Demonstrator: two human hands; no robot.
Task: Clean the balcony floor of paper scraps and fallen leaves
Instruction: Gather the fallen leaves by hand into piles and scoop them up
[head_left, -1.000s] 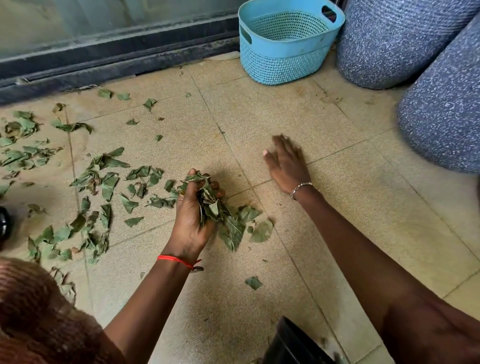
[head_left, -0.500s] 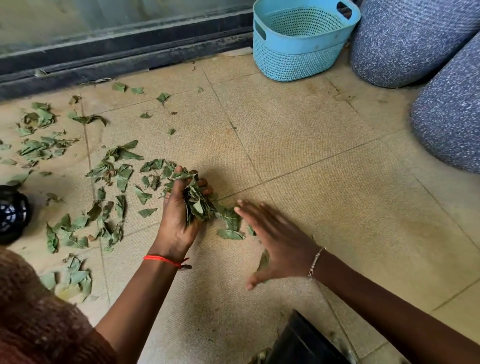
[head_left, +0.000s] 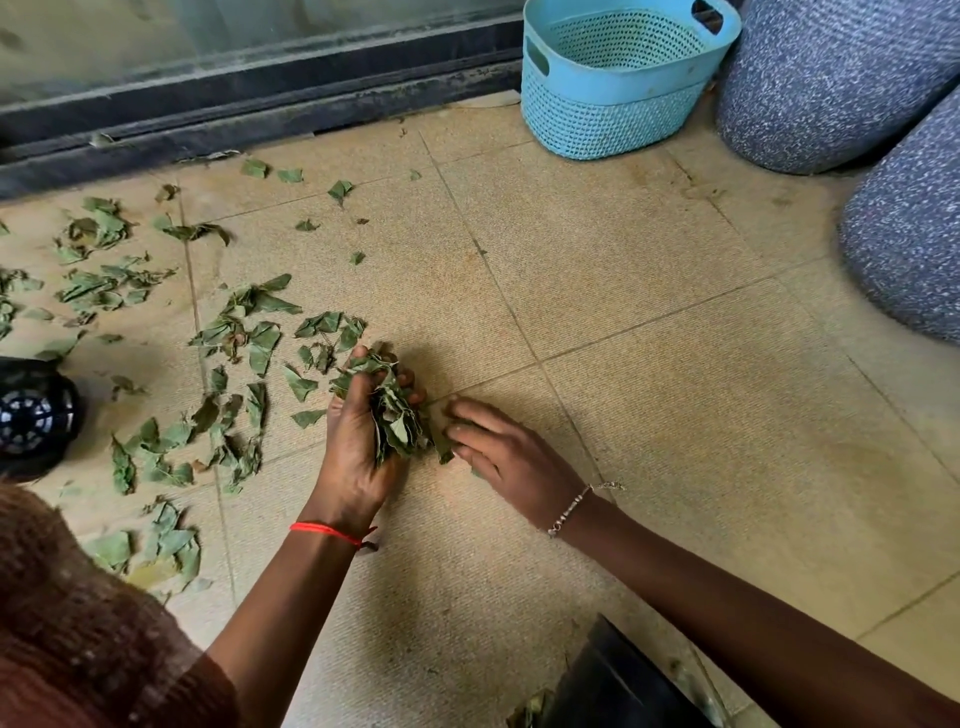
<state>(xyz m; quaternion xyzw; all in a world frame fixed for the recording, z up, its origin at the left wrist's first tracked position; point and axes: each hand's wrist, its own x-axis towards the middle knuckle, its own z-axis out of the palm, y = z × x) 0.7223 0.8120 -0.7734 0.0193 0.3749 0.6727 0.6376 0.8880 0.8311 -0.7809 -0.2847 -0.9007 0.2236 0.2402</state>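
Note:
My left hand grips a thick bunch of green leaves just above the beige tiled floor. My right hand lies flat on the floor beside it, fingers straight, pressing a few leaves against the bunch. Several loose leaf pieces are scattered over the tiles to the left, as far as the sliding-door track. A few more leaves lie near my knee at the lower left.
A blue plastic basket stands at the back by the door track. Two grey speckled poufs fill the right side. A black container sits at the bottom edge. A black round object lies at the left.
My right hand swept from the open floor on the right back toward my left hand, pushing loose leaves against the held bunch. My left hand kept its grip.

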